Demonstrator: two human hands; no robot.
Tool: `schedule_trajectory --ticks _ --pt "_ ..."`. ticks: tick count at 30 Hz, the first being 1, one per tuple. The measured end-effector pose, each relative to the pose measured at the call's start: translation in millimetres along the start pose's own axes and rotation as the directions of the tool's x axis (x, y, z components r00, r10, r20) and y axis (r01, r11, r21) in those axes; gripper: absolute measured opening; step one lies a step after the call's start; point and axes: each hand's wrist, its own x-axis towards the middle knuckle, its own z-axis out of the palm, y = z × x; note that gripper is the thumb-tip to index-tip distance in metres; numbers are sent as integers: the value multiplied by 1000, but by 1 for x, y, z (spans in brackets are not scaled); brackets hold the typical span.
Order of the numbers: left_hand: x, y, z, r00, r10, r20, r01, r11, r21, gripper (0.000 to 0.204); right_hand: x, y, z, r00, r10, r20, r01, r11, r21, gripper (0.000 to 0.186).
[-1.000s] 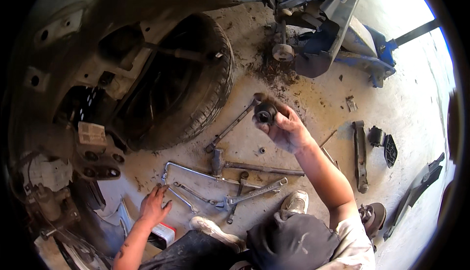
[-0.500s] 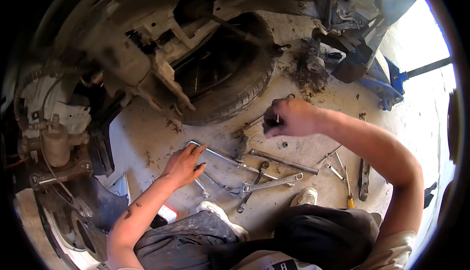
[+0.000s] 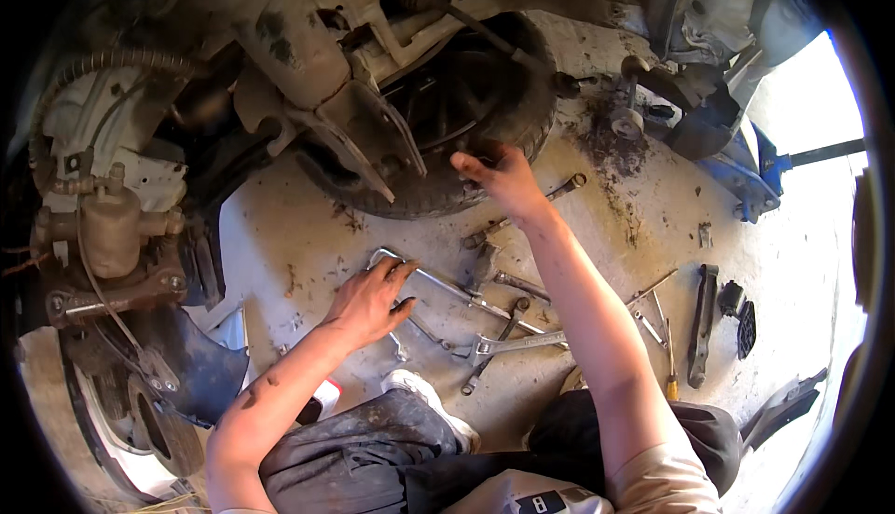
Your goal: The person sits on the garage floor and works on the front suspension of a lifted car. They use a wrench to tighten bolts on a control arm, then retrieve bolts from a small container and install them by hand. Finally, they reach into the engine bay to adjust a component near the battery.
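My left hand [image 3: 368,304] is at the bent end of a silver L-shaped bar [image 3: 433,278] on the floor. Its fingers stretch over the bar and the thumb stands apart; they are not wrapped round it. My right hand [image 3: 503,178] is raised before the dark tyre [image 3: 438,199], beside a rusty metal bracket [image 3: 345,132] under the vehicle. Its fingers are dirty and curled together; what they hold, if anything, does not show. Under my right forearm lies a ring spanner [image 3: 577,181]. Near my left hand are a hammer [image 3: 484,264] and an adjustable wrench [image 3: 508,344].
A yellow-handled screwdriver [image 3: 671,388] and a flat dark metal arm [image 3: 701,328] lie at the right. A blue jack [image 3: 746,183] stands farther off. Brake parts [image 3: 112,234] stick out on the left. Dark dirt [image 3: 620,169] is scattered by the tyre.
My right hand has moved left and away from me, from above the tools to the tyre and bracket. My left hand stays by the bar. The whole view has shifted slightly.
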Motion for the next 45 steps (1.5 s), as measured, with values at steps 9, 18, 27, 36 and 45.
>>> schedule_trajectory --ticks 9,18,27,36,45 --pt "-12 -2 -3 998 -54 17 55 998 -14 53 15 2 8 989 -85 119 61 979 193 46" --pt "-19 -5 0 996 -66 67 68 997 -21 53 30 -1 12 938 -226 263 257 962 -92 51" --pt "-27 -16 6 995 -63 76 64 998 -19 55 23 -21 18 954 -64 292 98 990 -102 37" --pt "-22 -18 8 991 -53 124 54 999 1 53 26 -18 23 957 -96 273 112 993 -45 25" --pt "-9 -12 11 998 -10 60 11 1000 -8 51 31 -10 27 961 -104 254 147 977 -157 35"
